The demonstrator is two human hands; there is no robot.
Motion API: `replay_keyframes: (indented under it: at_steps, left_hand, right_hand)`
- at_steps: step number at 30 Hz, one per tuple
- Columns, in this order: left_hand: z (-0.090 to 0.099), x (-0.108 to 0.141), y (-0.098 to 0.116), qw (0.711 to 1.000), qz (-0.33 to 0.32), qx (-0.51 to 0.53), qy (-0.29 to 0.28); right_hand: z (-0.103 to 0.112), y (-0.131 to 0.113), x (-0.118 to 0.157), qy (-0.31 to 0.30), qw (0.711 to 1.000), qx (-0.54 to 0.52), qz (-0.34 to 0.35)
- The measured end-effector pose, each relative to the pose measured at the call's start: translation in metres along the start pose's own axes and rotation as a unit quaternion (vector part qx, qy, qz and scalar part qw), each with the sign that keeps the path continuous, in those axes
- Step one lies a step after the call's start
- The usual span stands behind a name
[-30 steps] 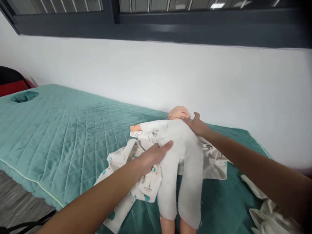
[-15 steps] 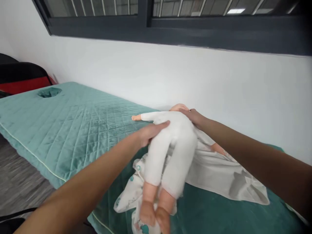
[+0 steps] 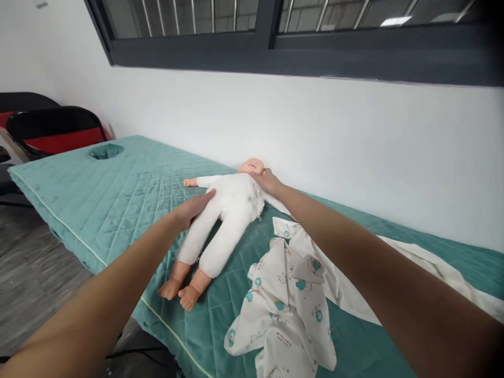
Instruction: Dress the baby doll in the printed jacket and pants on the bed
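Currently, in the head view, a white-bodied doll (image 3: 232,191) is lying face up on a green quilted bed (image 3: 220,315), its head resting near the wall (image 3: 354,152) and its bare feet pointing toward the person. The left hand (image 3: 195,207) is gripping the doll's side at the hip, thumb pressing on top while the other fingers are staying out of sight. The right hand (image 3: 268,182) is clasping the shoulder beside the head, its fingers curling around, partly hidden. A printed garment (image 3: 289,294) is lying crumpled to the doll's right in the view, and a white cloth (image 3: 421,257) is spreading beyond it, partly behind the right forearm. Black-and-red chairs (image 3: 59,128) are standing past the bed's far end.
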State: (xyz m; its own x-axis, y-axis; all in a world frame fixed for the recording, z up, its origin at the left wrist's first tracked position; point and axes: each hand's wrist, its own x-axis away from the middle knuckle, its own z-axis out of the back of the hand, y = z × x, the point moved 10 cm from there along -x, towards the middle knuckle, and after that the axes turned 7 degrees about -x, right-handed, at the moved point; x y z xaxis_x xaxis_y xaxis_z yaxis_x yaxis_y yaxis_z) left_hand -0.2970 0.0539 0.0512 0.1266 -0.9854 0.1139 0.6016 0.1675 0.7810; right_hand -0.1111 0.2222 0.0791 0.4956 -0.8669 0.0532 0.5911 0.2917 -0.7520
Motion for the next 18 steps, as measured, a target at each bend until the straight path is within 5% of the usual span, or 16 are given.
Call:
replay_keyframes:
  at_steps: [3,6,8,12,15,18]
  left_hand:
    - [0.029,0.031,-0.009,0.985,0.071,-0.028,0.156]
    - [0.033,0.09,0.035,0.959,-0.041,-0.066,0.272]
    - [0.007,0.131,0.069,0.954,-0.134,-0.064,0.261]
    - [-0.103,0.182,0.116,0.95,-0.252,-0.172,0.059]
    - [-0.149,0.185,0.111,0.956,-0.185,-0.228,0.025]
    - [-0.165,0.174,0.094,0.961,-0.081,-0.262,0.033]
  right_hand:
    - [0.03,0.047,0.035,0.049,0.993,0.085,-0.073]
    - [0.067,0.096,0.09,0.051,0.974,0.165,-0.148]
    - [0.093,0.116,0.132,0.056,0.96,0.212,-0.172]
    - [0.128,0.13,0.204,0.042,0.938,0.283,-0.196]
    - [0.133,0.123,0.24,0.022,0.927,0.327,-0.18]
    - [0.129,0.107,0.262,0.015,0.921,0.36,-0.149]
